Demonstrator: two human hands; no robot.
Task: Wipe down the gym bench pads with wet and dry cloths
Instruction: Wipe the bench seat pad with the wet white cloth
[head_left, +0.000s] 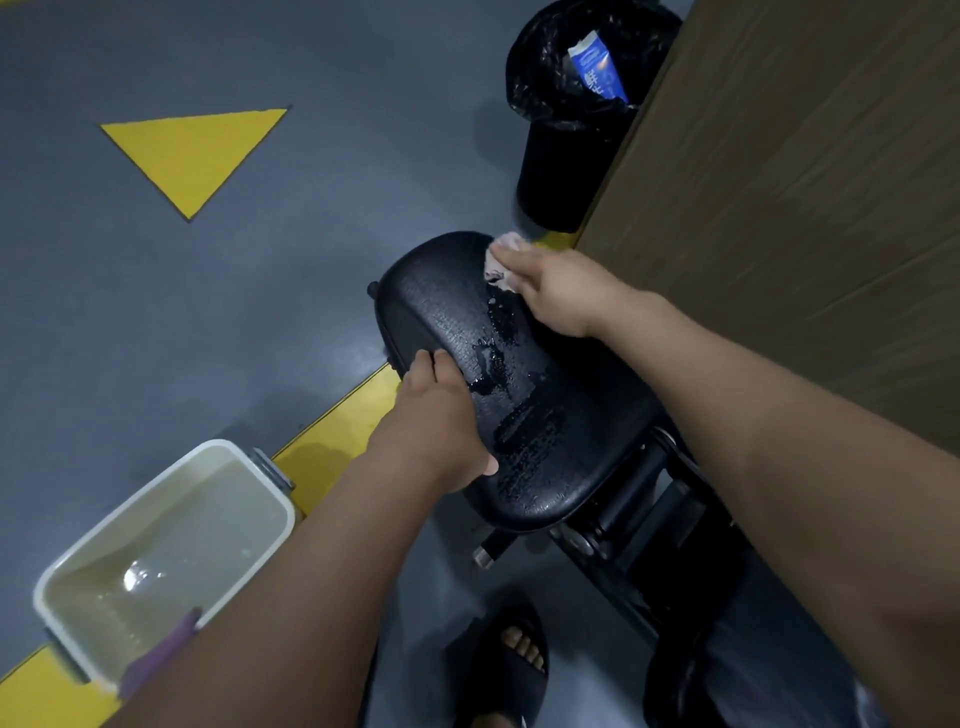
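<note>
Both bare forearms reach down to the black bench pad (447, 306), whose textured top is streaked with water. Left hand (436, 415) clamps the pad's left edge, fingers curled over the side and thumb lying on top. Right hand (550, 291) holds a bunched pale cloth (503, 260) pressed to the pad's far end, while a white bucket of water (62, 587) stands on the floor to the pad's left.
</note>
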